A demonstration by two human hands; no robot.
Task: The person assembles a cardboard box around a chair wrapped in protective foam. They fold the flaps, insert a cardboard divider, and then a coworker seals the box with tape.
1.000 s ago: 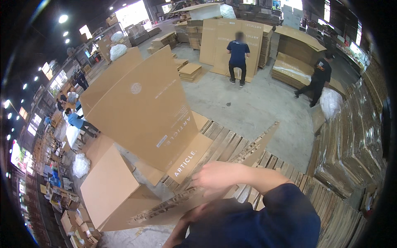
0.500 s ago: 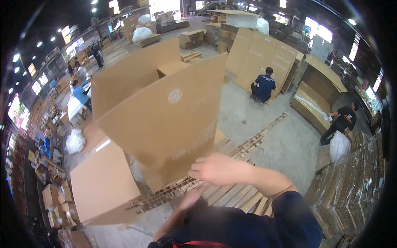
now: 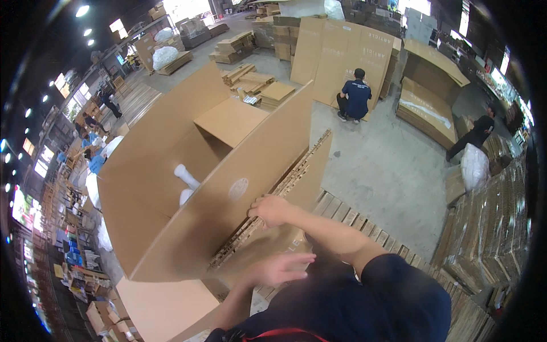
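Observation:
A bundle of folded cardboard (image 3: 312, 191) stands on edge, its layered top edge running diagonally beside the near panel of a big open cardboard box (image 3: 236, 194). My right hand (image 3: 270, 210) has its fingers curled over that top edge, gripping it. Nearer to my body, my left hand (image 3: 282, 269) is open with its fingers stretched out, apart from the bundle's edge and holding nothing. Inside the open box are a white wrapped roll-like piece (image 3: 187, 176) and a brown flat-topped piece (image 3: 232, 121). The bundle's lower part is partly hidden by my arms.
A wooden slatted pallet (image 3: 347, 216) lies under the bundle. One person (image 3: 355, 97) squats by tall cardboard sheets (image 3: 342, 51); another person (image 3: 476, 134) stands at the right near a cardboard bin (image 3: 424, 108). Wrapped cardboard stacks (image 3: 484, 228) line the right side.
The folded bundle has swung to a steeper angle, closer against the box panel. My left hand has come away from its edge and opened. The view has shifted, showing more of the box's inside.

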